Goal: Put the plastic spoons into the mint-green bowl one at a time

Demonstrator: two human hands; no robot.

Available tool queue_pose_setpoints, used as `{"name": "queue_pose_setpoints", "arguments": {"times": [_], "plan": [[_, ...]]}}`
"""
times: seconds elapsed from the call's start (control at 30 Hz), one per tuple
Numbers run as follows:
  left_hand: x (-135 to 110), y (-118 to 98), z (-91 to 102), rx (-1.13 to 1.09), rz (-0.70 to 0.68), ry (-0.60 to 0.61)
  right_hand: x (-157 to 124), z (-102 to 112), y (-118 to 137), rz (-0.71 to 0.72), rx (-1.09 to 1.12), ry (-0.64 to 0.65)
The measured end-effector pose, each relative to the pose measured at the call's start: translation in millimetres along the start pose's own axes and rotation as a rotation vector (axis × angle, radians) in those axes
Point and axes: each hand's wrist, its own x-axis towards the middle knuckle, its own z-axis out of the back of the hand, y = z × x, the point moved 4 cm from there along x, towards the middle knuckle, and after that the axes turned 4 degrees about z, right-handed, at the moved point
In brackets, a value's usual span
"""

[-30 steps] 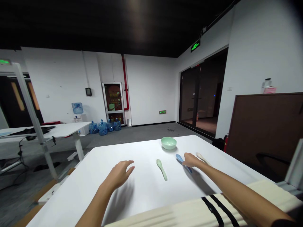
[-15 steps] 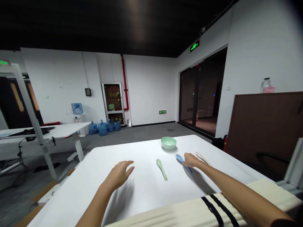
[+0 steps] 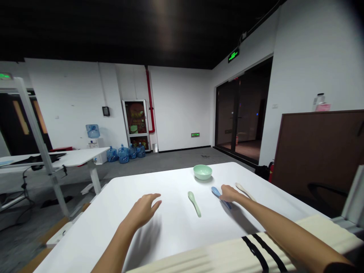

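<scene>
My left hand hovers low over the white table with its fingers apart, touching nothing. A pale green spoon lies to its right, pointing at a pale green bowl near the far edge. My right hand lies across a blue spoon, hiding the spoon's middle. I cannot tell whether the fingers grip it. Just right of that hand lies a cream spoon.
A cream cloth with black stripes lies along the near table edge, under my right forearm. Another white desk stands to the left, blue water bottles by the far wall, and a brown board to the right.
The view has drifted slightly. My hands, the spoons and the bowl stay in the same places.
</scene>
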Motion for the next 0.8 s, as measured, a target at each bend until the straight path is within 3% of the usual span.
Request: {"name": "queue_pose_setpoints", "arguments": {"times": [0.8], "plan": [[-0.1, 1.4, 0.3, 0.0, 0.004, 0.003, -3.7, -2.5, 1.2, -0.014, 0.034, 0.012]]}}
